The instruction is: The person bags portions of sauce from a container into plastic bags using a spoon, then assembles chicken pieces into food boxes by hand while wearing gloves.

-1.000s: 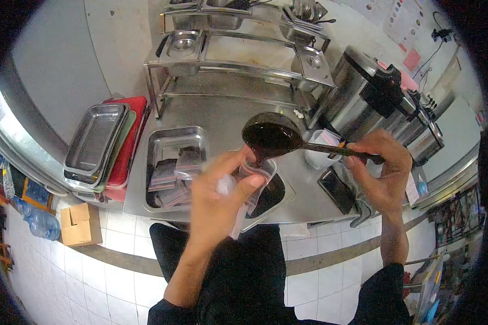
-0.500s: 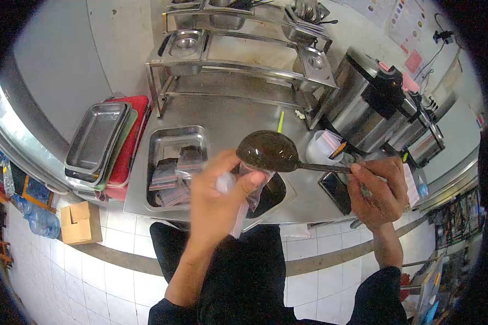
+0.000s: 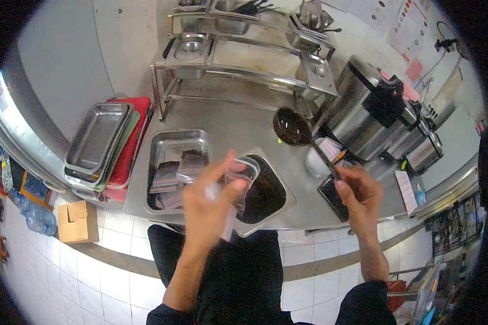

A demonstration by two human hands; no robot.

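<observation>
My left hand point(image 3: 209, 203) is closed around a small clear zip bag point(image 3: 244, 170), whose mouth is spread into a round opening facing up. Something whitish, too blurred to name, shows among the fingers. My right hand point(image 3: 359, 196) grips the handle end of a dark ladle point(image 3: 291, 127). Its shiny bowl is off to the right of the bag, above the steel counter. Below the bag and partly behind it stands a steel pan point(image 3: 288, 201) with dark contents. On the left, filled zip bags point(image 3: 165, 176) with dark contents lie in another steel pan point(image 3: 154, 146).
A white bowl point(image 3: 315, 162) and a dark flat object point(image 3: 333, 196) are near my right hand. Large steel cookers point(image 3: 358, 108) stand at the right. A steel rack point(image 3: 244, 76) spans the back. Stacked trays point(image 3: 100, 132) lean at left; a cardboard box point(image 3: 78, 222) is on the floor.
The ladle has swung away from above the bag, to the right and back. My right hand has turned and moved slightly left and down; the left hand with the bag has shifted slightly left.
</observation>
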